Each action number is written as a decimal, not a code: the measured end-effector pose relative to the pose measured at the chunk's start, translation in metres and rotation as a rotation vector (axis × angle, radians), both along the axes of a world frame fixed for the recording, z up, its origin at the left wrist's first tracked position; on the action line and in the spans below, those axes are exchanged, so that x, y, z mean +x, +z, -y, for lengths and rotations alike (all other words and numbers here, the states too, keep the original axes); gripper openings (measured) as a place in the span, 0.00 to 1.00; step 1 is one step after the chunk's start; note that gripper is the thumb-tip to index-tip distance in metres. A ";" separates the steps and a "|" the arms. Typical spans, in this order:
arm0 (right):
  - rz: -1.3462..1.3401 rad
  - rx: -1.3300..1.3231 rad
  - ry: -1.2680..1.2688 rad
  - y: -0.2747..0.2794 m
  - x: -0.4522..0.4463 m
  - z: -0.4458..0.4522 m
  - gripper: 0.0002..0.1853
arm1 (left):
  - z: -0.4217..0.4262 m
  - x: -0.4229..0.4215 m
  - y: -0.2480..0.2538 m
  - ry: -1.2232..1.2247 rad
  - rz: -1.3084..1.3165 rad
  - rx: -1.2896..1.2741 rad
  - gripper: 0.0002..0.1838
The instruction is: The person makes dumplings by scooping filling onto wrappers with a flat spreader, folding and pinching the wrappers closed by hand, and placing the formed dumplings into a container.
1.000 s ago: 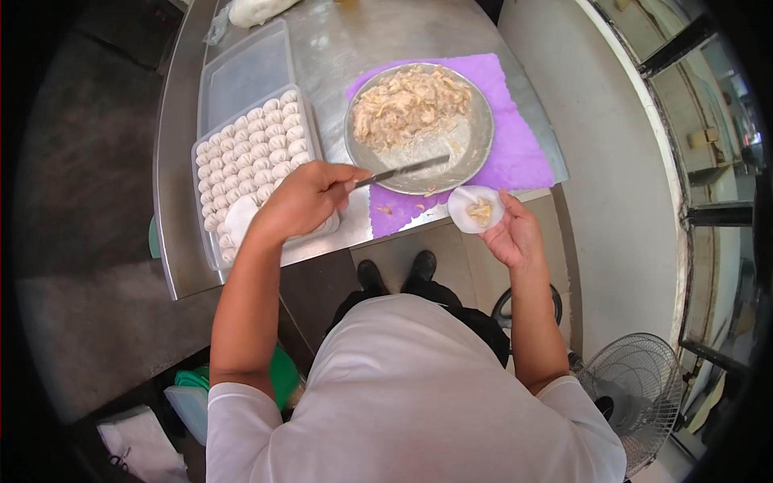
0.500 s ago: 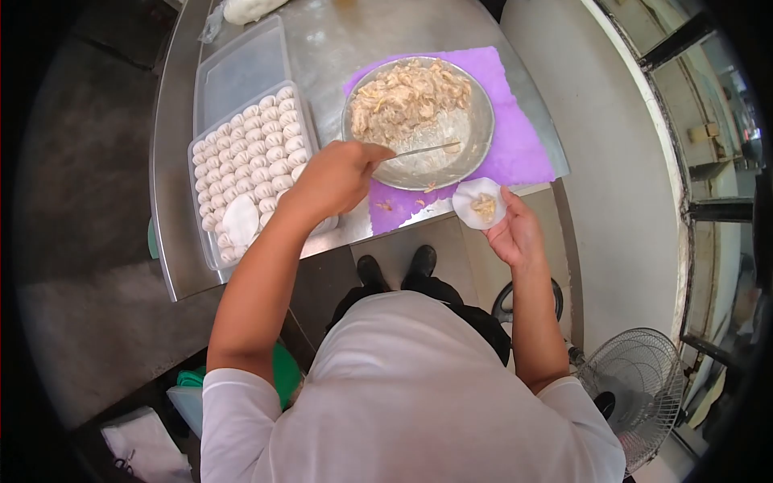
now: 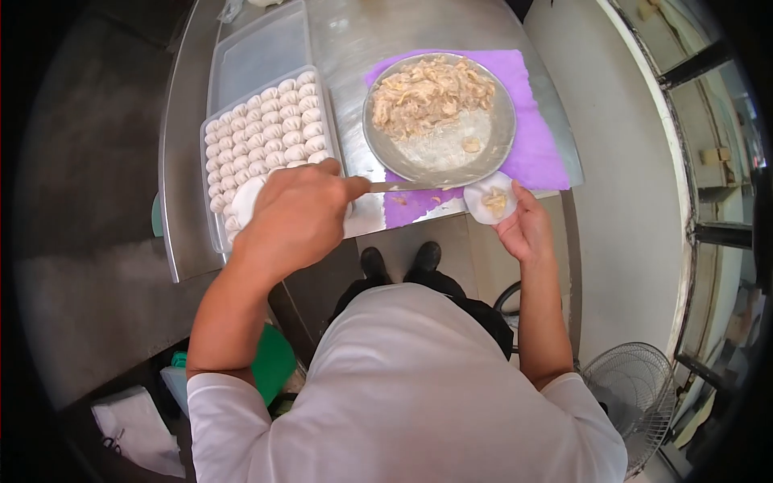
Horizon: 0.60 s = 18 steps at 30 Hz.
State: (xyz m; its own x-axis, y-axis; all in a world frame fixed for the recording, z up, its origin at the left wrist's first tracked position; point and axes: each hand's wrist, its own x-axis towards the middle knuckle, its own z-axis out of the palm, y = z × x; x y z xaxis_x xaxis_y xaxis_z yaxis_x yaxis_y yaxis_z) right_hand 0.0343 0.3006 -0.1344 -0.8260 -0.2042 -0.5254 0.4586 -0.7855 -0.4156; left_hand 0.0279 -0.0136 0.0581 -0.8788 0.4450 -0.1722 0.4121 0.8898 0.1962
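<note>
My left hand [image 3: 302, 213] is closed around the handle end of a thin flat metal spatula [image 3: 411, 186], which points right along the near rim of a metal bowl [image 3: 503, 153]. Pale, shredded-looking filling [image 3: 435, 92] is heaped at the bowl's far side, with a small lump nearer the front. On the fingers of my right hand [image 3: 523, 225] lies a round white dough wrapper [image 3: 477, 205], its edge held by the thumb, with a dab of filling in its middle. A plastic box [image 3: 216, 229] holds rows of pleated dumplings [image 3: 270, 129]; white wrapper dough [image 3: 248, 201] rests on them, partly behind my left hand.
A purple cloth [image 3: 531, 121] lies under the bowl on the steel table [image 3: 354, 40]. The clear lid [image 3: 258, 56] is behind the box. A wall [image 3: 620, 161] stands close on the right, and a fan [image 3: 632, 394] is low at the right.
My left hand has drawn the spatula out of the bowl and down toward its near rim. My right hand still holds the wrapper with filling. The whole view has shifted slightly.
</note>
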 end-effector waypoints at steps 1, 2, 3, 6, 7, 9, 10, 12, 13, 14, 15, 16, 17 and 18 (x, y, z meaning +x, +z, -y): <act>0.002 0.009 -0.003 0.000 0.000 0.000 0.23 | 0.005 0.002 0.006 0.014 0.019 -0.040 0.24; 0.004 0.018 -0.008 -0.001 0.001 0.000 0.24 | 0.009 0.006 0.007 0.017 0.021 -0.045 0.24; 0.008 0.012 -0.006 -0.002 0.001 -0.001 0.24 | 0.013 0.013 0.008 0.050 0.002 -0.020 0.21; -0.013 -0.036 -0.003 -0.007 0.002 -0.005 0.23 | 0.013 0.036 -0.004 0.119 -0.020 0.047 0.17; -0.004 -0.036 -0.021 -0.009 0.003 -0.007 0.23 | 0.009 0.041 -0.014 0.145 -0.020 0.088 0.17; 0.009 -0.030 -0.025 -0.010 0.004 -0.009 0.23 | 0.004 0.044 -0.017 0.181 -0.004 0.132 0.18; 0.002 -0.026 -0.024 -0.010 0.003 -0.009 0.23 | 0.005 0.048 -0.018 0.189 -0.006 0.133 0.18; -0.001 -0.030 -0.024 -0.009 0.003 -0.007 0.23 | 0.005 0.059 -0.020 0.257 -0.032 0.129 0.19; -0.004 -0.031 -0.024 -0.006 0.003 -0.008 0.22 | 0.003 0.063 -0.019 0.253 -0.033 0.126 0.19; -0.007 -0.029 -0.025 -0.004 0.002 -0.010 0.22 | -0.001 0.066 -0.018 0.282 -0.031 0.176 0.19; -0.004 -0.027 -0.025 -0.004 0.003 -0.011 0.22 | -0.004 0.069 -0.018 0.314 -0.026 0.228 0.20; 0.001 -0.019 -0.022 -0.004 0.003 -0.010 0.22 | -0.007 0.069 -0.022 0.319 -0.023 0.231 0.20; 0.005 -0.012 -0.016 -0.003 0.003 -0.008 0.22 | -0.009 0.067 -0.029 0.286 -0.082 0.229 0.21; 0.003 -0.011 -0.009 -0.001 0.002 -0.005 0.22 | -0.010 0.064 -0.037 0.252 -0.145 0.224 0.22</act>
State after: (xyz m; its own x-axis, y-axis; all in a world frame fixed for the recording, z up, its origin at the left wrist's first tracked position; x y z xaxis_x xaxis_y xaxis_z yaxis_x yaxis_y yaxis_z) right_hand 0.0360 0.3059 -0.1352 -0.8263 -0.2028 -0.5255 0.4527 -0.7942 -0.4053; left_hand 0.0916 -0.0040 0.0212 -0.9739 0.2236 0.0389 0.2227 0.9086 0.3533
